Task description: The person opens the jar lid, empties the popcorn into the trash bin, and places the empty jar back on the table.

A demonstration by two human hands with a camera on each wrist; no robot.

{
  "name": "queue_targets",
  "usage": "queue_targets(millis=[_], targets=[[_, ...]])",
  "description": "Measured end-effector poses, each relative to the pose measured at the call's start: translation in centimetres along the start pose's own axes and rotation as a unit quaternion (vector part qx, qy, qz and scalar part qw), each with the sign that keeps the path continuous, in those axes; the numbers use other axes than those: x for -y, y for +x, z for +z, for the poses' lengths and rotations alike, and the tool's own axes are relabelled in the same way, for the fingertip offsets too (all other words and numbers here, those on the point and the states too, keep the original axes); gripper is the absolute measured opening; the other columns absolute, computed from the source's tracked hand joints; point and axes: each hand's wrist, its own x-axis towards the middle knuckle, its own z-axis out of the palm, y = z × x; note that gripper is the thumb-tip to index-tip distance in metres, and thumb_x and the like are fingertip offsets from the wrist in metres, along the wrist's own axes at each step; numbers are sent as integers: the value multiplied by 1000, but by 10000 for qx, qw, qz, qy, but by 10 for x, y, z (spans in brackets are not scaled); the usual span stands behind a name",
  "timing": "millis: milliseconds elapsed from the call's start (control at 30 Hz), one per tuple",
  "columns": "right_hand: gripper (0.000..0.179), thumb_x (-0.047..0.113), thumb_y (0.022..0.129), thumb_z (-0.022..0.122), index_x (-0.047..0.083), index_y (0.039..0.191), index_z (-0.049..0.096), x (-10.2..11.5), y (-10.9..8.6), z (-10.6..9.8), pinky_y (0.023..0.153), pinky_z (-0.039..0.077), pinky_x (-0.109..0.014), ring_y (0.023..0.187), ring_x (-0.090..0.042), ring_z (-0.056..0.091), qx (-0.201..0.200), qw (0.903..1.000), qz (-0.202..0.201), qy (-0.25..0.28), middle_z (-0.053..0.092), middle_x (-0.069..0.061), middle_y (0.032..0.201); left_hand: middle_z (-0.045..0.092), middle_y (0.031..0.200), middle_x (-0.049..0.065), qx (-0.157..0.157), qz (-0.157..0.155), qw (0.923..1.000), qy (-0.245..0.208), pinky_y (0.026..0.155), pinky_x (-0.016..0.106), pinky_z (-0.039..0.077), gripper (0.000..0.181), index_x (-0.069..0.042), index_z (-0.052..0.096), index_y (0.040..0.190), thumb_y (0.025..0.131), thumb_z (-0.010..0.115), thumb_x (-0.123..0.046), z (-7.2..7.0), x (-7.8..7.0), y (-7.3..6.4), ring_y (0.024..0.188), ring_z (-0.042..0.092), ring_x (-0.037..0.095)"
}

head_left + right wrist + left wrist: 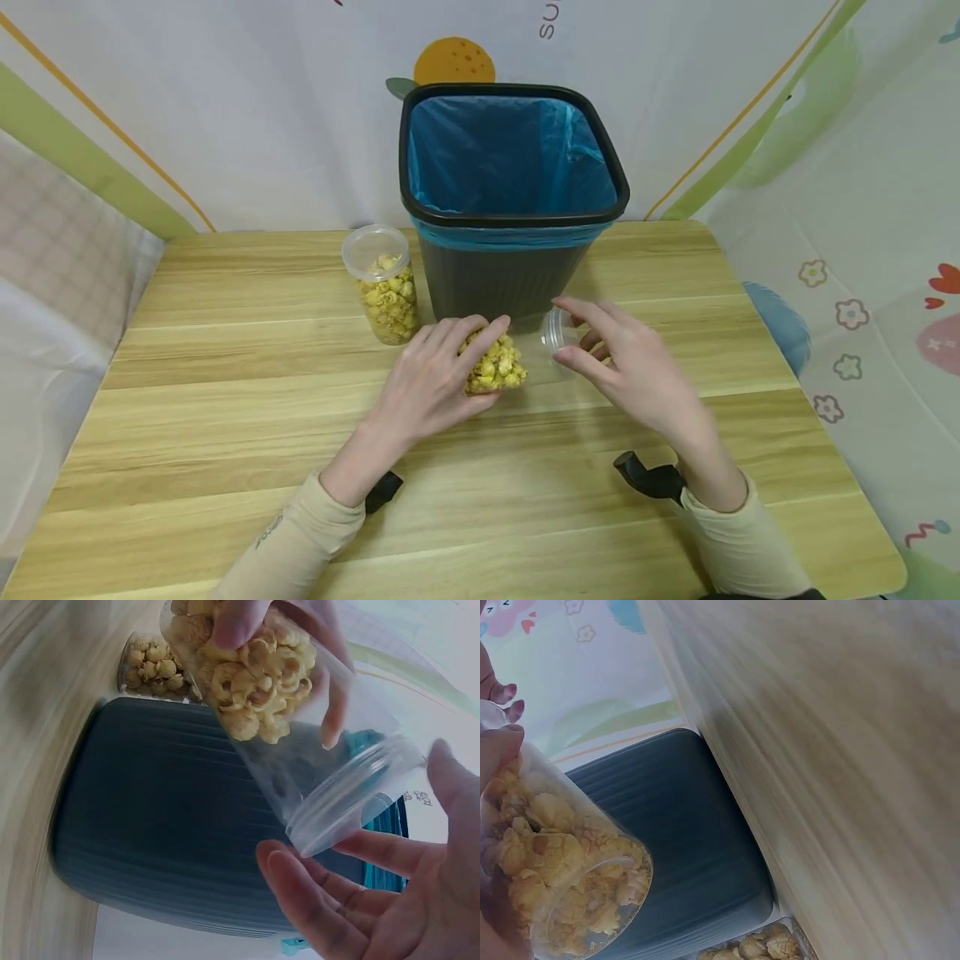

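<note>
My left hand (pixel 438 371) grips a clear plastic jar (pixel 497 371) of yellow popcorn round its lower body. The jar lies tilted above the table, its popcorn gathered toward the base and its lidded end toward my right. My right hand (pixel 630 358) is spread around the clear lid (pixel 557 330), thumb on one side and fingers on the other. In the right wrist view, the fingertips (pixel 277 859) are at the lid's rim, with space between lid and palm; firm contact cannot be made out. The left wrist view shows the jar's round base (pixel 592 900).
A second lidded jar of popcorn (pixel 390 304) stands upright on the wooden table (pixel 225 367), left of the dark bin (pixel 498 279). A blue bag (pixel 495 158) lines the bin, directly behind my hands. Printed curtains (pixel 262 108) hang behind the table.
</note>
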Motion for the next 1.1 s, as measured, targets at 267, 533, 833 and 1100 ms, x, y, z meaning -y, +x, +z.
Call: queue_targets(millis=[267,533,833,1100], targets=[[67,28,90,81,23,150,53,-2,-2,-4,86,63,-38,110,-19,67,46,9974,-651,300,61,-4,138,65,128,7,161,-121,9992,-345,90,38,59,94,-19,46,152,73,89,-48,0,1,0,110,67,25],[71,10,78,89,19,143,60,-10,-4,-15,97,57,-25,133,-15,56,142,9822,-1758,640,55,-4,150,65,131,3,410,-356,9939,-961,82,37,60,96,-20,45,154,74,89,-50,-1,-1,0,108,68,22],[76,-4,75,87,10,144,59,-19,-4,-24,95,59,-25,134,-6,54,176,9736,-1869,1303,54,-12,149,65,131,4,573,-465,9892,-1266,86,38,60,101,-19,41,156,73,89,-51,-4,0,1,111,68,21],[80,-3,79,84,12,151,51,-35,4,-30,93,59,-23,129,0,55,257,9803,-1374,1393,54,-7,150,65,133,5,576,-557,9874,-1368,92,39,60,100,-18,39,157,75,88,-48,-5,0,1,116,66,22]])
